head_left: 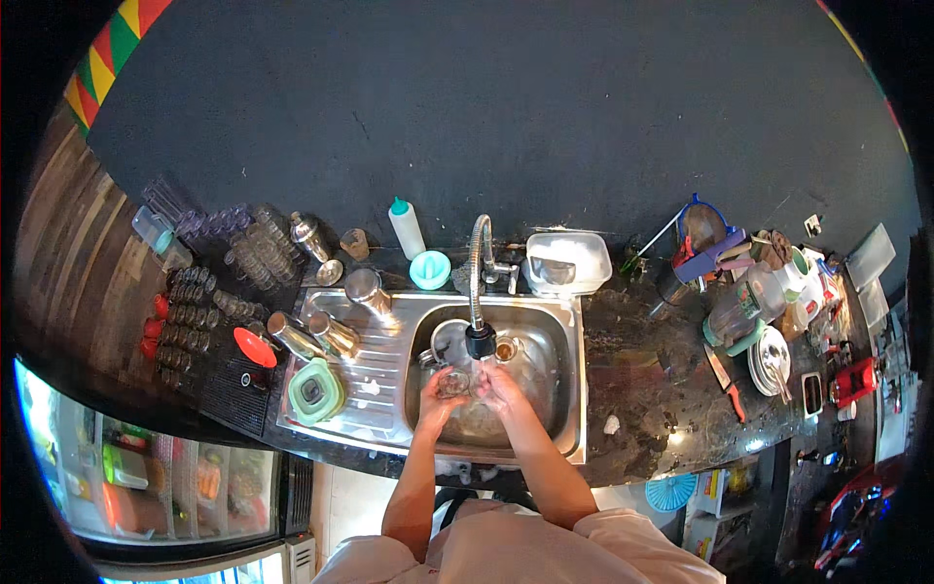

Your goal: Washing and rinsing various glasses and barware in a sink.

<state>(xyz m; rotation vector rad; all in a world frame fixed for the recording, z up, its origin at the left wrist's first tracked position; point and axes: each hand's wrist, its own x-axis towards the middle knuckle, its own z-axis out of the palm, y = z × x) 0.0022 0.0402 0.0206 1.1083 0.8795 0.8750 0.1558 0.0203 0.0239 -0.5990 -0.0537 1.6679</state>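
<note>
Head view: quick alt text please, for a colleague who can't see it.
Both hands, left hand and right hand, hold a small clear glass under the faucet in a steel sink. Metal shakers lie on the drainboard, left.

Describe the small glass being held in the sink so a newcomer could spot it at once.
Find the steel sink in the dark counter, then the bendy tap hanging over its basin. Right under the spout, the left hand and right hand meet around a small clear glass. Unlike the glasses racked far left, it is lifted in hands.
</note>
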